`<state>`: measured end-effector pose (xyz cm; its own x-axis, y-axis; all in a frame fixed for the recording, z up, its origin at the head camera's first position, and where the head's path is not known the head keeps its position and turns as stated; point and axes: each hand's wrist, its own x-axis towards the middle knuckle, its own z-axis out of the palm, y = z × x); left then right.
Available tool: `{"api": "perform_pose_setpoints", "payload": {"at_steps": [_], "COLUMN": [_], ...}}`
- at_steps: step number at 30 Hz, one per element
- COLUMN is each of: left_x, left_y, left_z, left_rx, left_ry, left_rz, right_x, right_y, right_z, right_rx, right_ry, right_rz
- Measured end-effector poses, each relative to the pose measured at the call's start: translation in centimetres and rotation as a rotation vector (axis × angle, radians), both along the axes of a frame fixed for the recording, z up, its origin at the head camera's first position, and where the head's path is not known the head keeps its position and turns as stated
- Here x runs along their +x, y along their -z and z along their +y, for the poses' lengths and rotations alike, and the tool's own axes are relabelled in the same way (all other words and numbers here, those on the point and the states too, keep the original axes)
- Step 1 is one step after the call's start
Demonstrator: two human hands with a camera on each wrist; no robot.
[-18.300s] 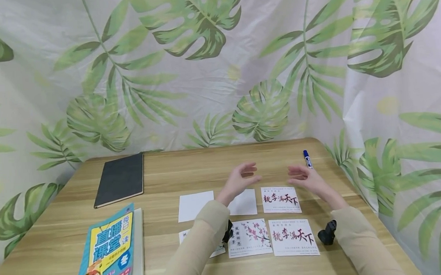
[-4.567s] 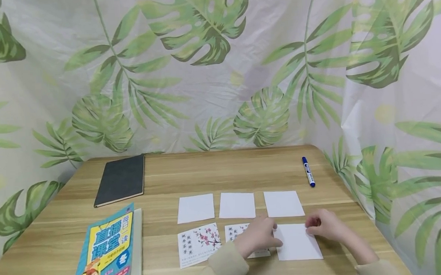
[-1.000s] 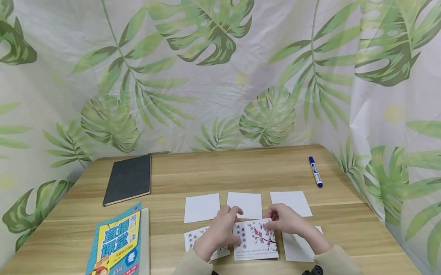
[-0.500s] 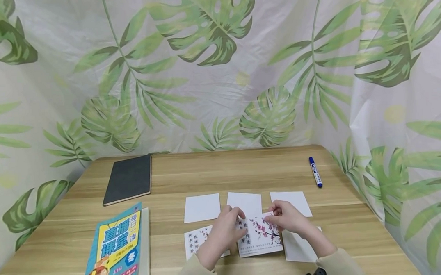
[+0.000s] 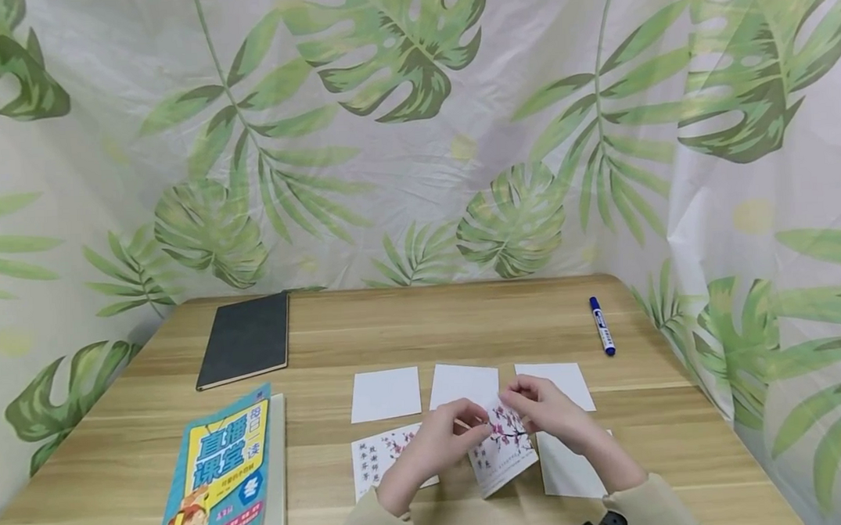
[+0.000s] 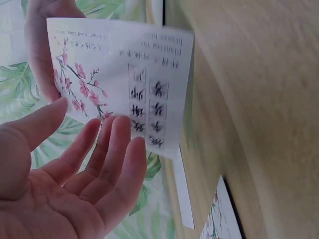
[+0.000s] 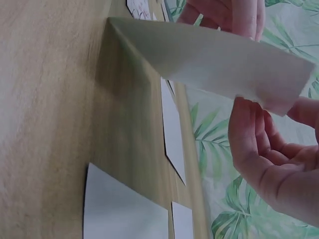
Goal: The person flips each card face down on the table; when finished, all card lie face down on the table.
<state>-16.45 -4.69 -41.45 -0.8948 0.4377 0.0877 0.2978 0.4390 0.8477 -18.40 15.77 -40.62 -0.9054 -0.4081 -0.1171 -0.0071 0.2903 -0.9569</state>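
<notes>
A square card (image 5: 500, 463) printed with pink blossoms and dark characters stands tilted up from the table, its lower edge near the wood. My right hand (image 5: 550, 413) pinches its upper right corner between thumb and fingers. Beside the card's left edge is my left hand (image 5: 435, 446); in the left wrist view its loosely bent fingers (image 6: 119, 144) and thumb lie at the printed face, without closing round it. The plain back of the card (image 7: 209, 59) faces the right wrist view. Another blossom card (image 5: 380, 456) lies printed side up, partly behind my left forearm.
A row of white cards lies behind: left (image 5: 385, 395), middle (image 5: 464, 382) and right (image 5: 560, 382). One more white card (image 5: 570, 467) is under my right forearm. A blue marker (image 5: 602, 327), a black notebook (image 5: 244, 341) and a blue book (image 5: 218, 467) rest on the wooden table (image 5: 423, 325).
The blossom card, flat a second ago, is raised and turned so its face tilts. My right hand has lifted its corner. Earlier, the two right-hand cards went from printed to white side up.
</notes>
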Motion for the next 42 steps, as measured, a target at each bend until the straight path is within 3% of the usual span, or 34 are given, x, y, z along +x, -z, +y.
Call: {"api": "perform_pose_setpoints", "payload": {"at_steps": [5,13,22,25,27,30,34,38,42], "left_x": [-0.1,-0.2,-0.2,0.0,0.0,-0.1,-0.2,-0.2,-0.1], "left_y": [-0.2,0.0,-0.3,-0.3,-0.2,0.1,0.3,0.4,0.4], "left_z": [0.2,0.3,-0.1,-0.2,-0.3,-0.5,-0.7,-0.9,-1.1], "left_rx": [0.045,0.159,0.221,0.219,0.212,0.169,0.108,0.100,0.078], "left_ry": [-0.008,-0.040,-0.087,-0.107,-0.122,-0.159,-0.215,-0.229,-0.241], "left_rz": [-0.015,-0.117,-0.192,-0.208,-0.197,-0.104,-0.009,-0.027,-0.014], "right_x": [0.0,0.2,0.2,0.2,0.2,0.2,0.3,0.3,0.1], "right_y": [-0.3,-0.2,0.6,1.0,1.2,1.3,1.4,1.4,1.4], "right_z": [-0.1,-0.4,-1.3,-1.6,-1.7,-1.8,-1.7,-1.1,-0.4], "right_rx": [-0.008,0.036,0.051,0.086,0.133,0.204,0.348,0.478,0.501], "right_ry": [-0.046,-0.049,-0.112,-0.117,-0.111,-0.105,-0.017,0.061,0.010], "right_rz": [0.005,0.027,0.118,0.195,0.253,0.336,0.414,0.412,0.408]}}
